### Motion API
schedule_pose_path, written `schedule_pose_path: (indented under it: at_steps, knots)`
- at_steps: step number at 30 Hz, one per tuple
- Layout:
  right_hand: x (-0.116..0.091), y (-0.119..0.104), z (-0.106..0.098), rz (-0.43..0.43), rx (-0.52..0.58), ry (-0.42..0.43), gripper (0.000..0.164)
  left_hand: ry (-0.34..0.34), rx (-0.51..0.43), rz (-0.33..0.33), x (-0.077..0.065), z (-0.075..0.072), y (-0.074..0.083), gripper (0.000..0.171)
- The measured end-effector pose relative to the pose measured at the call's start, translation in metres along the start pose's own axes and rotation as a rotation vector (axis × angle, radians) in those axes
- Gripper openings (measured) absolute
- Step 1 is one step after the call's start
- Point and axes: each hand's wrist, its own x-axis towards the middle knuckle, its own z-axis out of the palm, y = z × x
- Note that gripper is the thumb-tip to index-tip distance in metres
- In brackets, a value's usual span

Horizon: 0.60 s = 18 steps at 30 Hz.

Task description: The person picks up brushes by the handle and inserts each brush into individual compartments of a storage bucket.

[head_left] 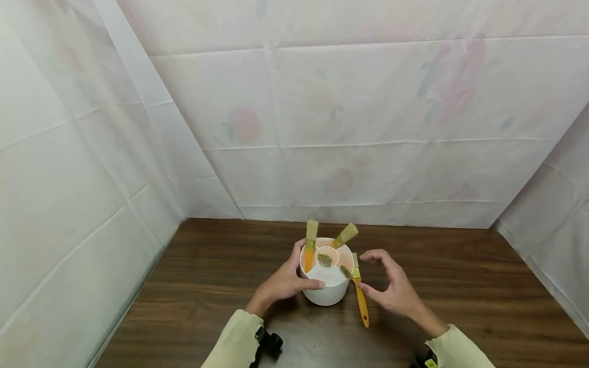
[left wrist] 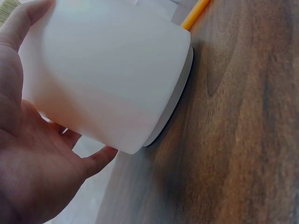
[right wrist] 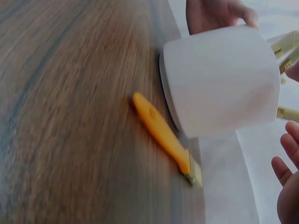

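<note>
A round white divided holder (head_left: 325,295) stands on the table, with a small round cup in its middle. My left hand (head_left: 286,280) grips it from the left, thumb along the near side and fingers around the back. Bristle-up paintbrushes stand in its sections: one with an orange handle (head_left: 310,250) at left, another (head_left: 346,234) leaning right at the back. Darker bristles (head_left: 324,260) show in the middle cup, and more (head_left: 345,271) at the right rim. Just right of the holder, a yellow-handled paintbrush (head_left: 362,304) lies on the table. Beside it my right hand (head_left: 393,289) holds nothing, thumb and fingers spread apart.
The dark wood table (head_left: 221,281) reaches back to a pale, fruit-patterned cloth (head_left: 340,128). More cloth hangs along the left and right sides. A black wrist camera (head_left: 271,343) sits at the left sleeve, low over the table.
</note>
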Motion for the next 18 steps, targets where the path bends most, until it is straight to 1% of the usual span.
schedule_pose_path:
  at_steps: [5,10,14,18]
  knots:
    - [-0.004,0.005,-0.001,0.106,-0.039,0.015,0.051,-0.001,-0.006,0.001,-0.001,0.001,-0.001,0.103]
    - [-0.005,0.009,0.004,0.155,-0.092,0.072,0.047,-0.001,-0.009,-0.009,-0.001,0.001,-0.003,0.101]
    - [-0.006,0.014,0.007,0.202,-0.087,0.097,0.044,-0.002,-0.008,-0.010,-0.001,0.002,-0.003,0.100]
    - [-0.008,0.024,0.008,0.262,-0.075,0.083,0.040,0.001,-0.003,-0.014,0.000,0.003,-0.005,0.101]
